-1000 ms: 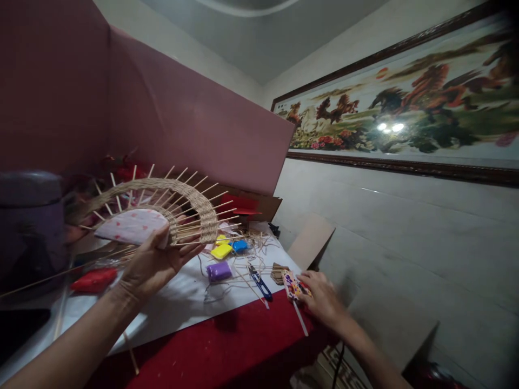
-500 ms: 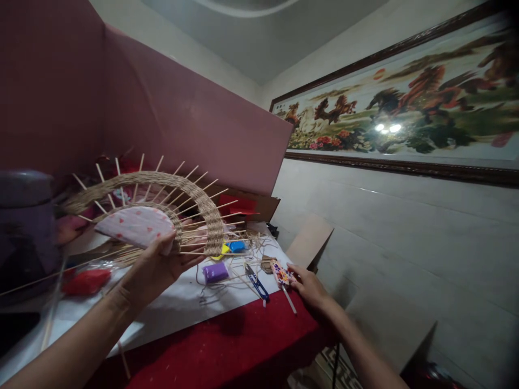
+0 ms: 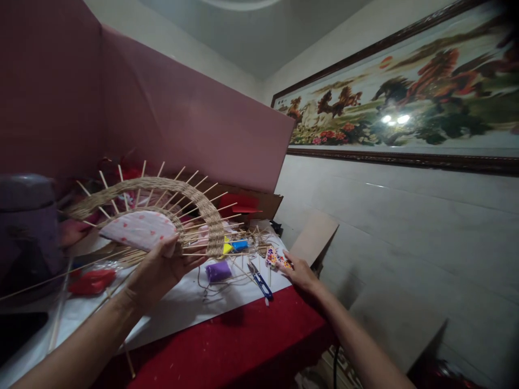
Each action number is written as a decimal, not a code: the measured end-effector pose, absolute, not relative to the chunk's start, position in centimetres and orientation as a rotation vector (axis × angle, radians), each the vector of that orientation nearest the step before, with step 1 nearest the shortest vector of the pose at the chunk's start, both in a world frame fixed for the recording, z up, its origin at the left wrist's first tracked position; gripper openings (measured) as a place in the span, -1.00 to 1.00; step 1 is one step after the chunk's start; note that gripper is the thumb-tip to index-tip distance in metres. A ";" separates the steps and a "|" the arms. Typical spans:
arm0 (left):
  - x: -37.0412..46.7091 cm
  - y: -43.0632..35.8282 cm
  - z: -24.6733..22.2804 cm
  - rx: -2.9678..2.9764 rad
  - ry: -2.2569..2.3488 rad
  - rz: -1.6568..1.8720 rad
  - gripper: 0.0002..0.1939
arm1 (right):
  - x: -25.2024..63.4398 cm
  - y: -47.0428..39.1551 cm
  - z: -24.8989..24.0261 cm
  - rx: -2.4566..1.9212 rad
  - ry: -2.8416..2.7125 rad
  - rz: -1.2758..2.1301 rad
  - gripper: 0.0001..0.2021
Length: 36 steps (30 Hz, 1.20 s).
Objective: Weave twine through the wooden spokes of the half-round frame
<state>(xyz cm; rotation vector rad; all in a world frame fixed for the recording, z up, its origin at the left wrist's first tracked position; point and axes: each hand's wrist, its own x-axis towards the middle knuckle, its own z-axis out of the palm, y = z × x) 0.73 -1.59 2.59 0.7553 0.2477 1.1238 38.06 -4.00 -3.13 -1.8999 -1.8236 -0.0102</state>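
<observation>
While the left hand [image 3: 168,266] holds it up left of the snips [image 3: 261,282], the fan [image 3: 214,229] shows a red-dotted pale centre and tan woven band. Right of the snips, the right hand [image 3: 300,273] touches a floral piece [image 3: 272,257], grip unclear.

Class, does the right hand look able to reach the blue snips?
Probably yes: the blue snips lie uncovered, just left of the right hand, though its fingers may first have to leave the flower-patterned item.

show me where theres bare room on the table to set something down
Bare: the red cloth, right of the loose stick; the white sheet between left forearm and purple packet. Crowded: around the blue packet, snips and patterned piece.
</observation>
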 end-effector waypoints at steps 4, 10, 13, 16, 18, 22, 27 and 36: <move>0.8 -1.8 2.8 0.753 0.246 1.117 -0.79 | 39.5 -5.8 -3.1 -1.884 -1.714 -0.045 -0.55; 0.8 -2.2 3.2 0.755 0.224 1.121 -0.73 | 39.1 -9.1 -1.7 -1.846 -1.523 -0.257 -0.74; 0.7 -2.4 3.4 0.702 0.218 1.097 -0.71 | 35.0 -10.0 0.1 -1.681 -1.494 -0.240 -0.78; 0.5 -2.4 3.6 0.623 0.219 1.105 -0.75 | 29.1 -9.6 1.4 -1.359 -1.669 0.029 -0.77; 0.4 -2.5 3.6 0.590 0.236 1.106 -0.77 | 25.2 -8.6 1.7 -1.156 -1.732 0.208 -0.84; 0.3 -2.6 3.7 0.599 0.232 1.066 -0.77 | 19.7 -6.1 2.0 -0.952 -1.779 0.575 -0.52; 0.2 -2.6 3.7 0.625 0.199 1.042 -0.77 | 16.7 -4.2 2.5 -0.614 -1.906 0.978 -0.63; -0.1 -2.3 3.6 0.665 0.253 1.074 -0.73 | 18.4 -2.9 0.3 -0.821 -1.770 0.846 -0.72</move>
